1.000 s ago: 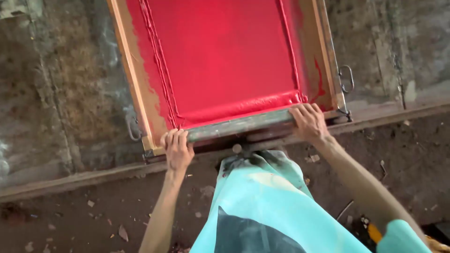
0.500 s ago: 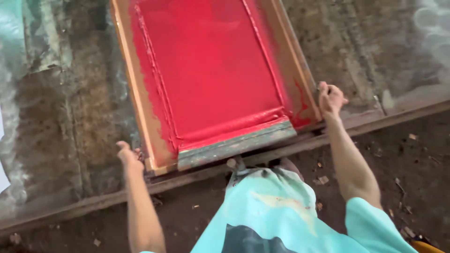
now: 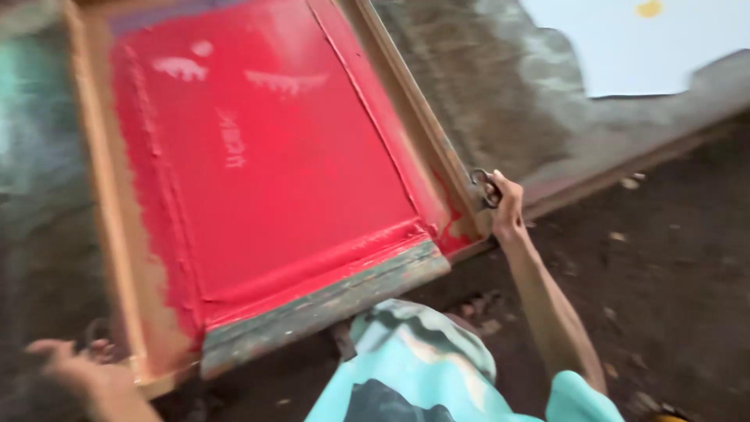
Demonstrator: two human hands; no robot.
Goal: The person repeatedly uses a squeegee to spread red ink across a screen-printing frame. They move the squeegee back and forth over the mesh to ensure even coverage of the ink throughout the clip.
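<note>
Left hand (image 3: 82, 373) at 7 o'clock, blurred by motion, right at the near-left corner of the wooden-framed rectangular printing screen flooded with red ink (image 3: 258, 172). Fingers look curled toward a small dark metal ring handle (image 3: 98, 332) on the frame's left rail. Can't tell whether they actually close on it; too smeared.

Screen fills the picture from centre to 10 o'clock. Long axis runs from about 7 o'clock to 1 o'clock, so it sits skewed, near end pointing to the person's torso. Top edge cut off by the picture border. Pale, unreadable stencil marks show through the red mesh near 11 o'clock. A long grey-green squeegee bar smeared with ink (image 3: 324, 306) lies across the near end of the screen, touching the red pool, tilted up toward 3 o'clock.

Turquoise patterned shirt (image 3: 406, 375) at 6 o'clock hides the near edge under the squeegee.

Right hand (image 3: 506, 209) at 3 o'clock, fingers wrapped shut around the dark metal ring handle (image 3: 486, 187) on the frame's right near corner. Forearm runs down to 5 o'clock.

Screen rests on a grey stained padded table (image 3: 508, 101); its wooden edge strip (image 3: 625, 168) runs toward 2 o'clock. White fabric sheet (image 3: 648, 47) at 1 o'clock, cut off. Dark dirt floor (image 3: 672, 297) at 4 o'clock, littered with small scraps.
</note>
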